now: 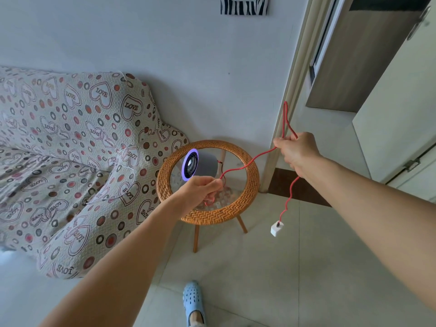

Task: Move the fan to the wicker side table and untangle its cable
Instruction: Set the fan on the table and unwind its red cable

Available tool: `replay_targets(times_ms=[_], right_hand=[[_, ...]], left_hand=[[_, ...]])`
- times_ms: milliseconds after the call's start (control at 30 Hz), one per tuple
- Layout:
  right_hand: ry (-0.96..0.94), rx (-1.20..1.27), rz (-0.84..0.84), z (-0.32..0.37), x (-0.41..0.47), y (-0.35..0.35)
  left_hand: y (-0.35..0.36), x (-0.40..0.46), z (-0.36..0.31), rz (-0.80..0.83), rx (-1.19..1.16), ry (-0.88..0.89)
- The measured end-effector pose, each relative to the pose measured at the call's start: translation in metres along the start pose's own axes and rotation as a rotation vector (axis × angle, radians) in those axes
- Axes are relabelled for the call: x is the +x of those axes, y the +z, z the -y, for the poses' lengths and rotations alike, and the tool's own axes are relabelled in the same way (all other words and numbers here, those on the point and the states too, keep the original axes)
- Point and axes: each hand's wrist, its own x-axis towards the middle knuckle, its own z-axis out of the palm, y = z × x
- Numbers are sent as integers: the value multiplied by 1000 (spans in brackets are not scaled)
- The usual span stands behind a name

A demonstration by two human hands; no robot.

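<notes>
The fan (199, 166) lies on its side on the glass tabletop (232, 172) of the round wicker side table (253, 182), just beyond the left hand (200, 192), its lit ring facing the sofa (70, 149). Part of its grey body is cut off by the left hand's knuckles.

The left hand is clenched around the red cable (250, 164), which comes out above the curled fingers; a loop of it shows below the fist, but how many strands sit inside the grip is hidden. A short stretch of cable also runs behind this hand toward the back of the fan, and where it joins the body is hard to make out.

From the left hand the cable rises to the right hand (298, 149), which is held higher and over the table's far rim. That hand is closed on the cable too, pinching it at the fingertips. Above it a narrow loop stands up against the door frame (290, 90). Below it the cable hangs kinked and wavy, ending in a white plug (276, 228) that dangles free above the floor (271, 279), well under the right wrist.

Under the glass, pale round things show near the left hand; what they are cannot be told. A blue shoe (193, 300) is cut off at the bottom edge.
</notes>
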Motion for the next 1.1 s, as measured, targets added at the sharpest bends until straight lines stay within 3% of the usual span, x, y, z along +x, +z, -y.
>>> replay_targets(times_ms=[467,600,767,1100], right_hand=[[91,-34,-112,-34,24,31],[217,-42,22,-40,24,45],[410,-98,293,-38,19,58],[506,-127,414,-23,2,93]], left_hand=[[-18,-10,73,-233,-114,-111],[-22,-1,71,-332,-273,-160],[-24,11,62,-328,-415,-213],[-11,28,43,-353,-715,-202]])
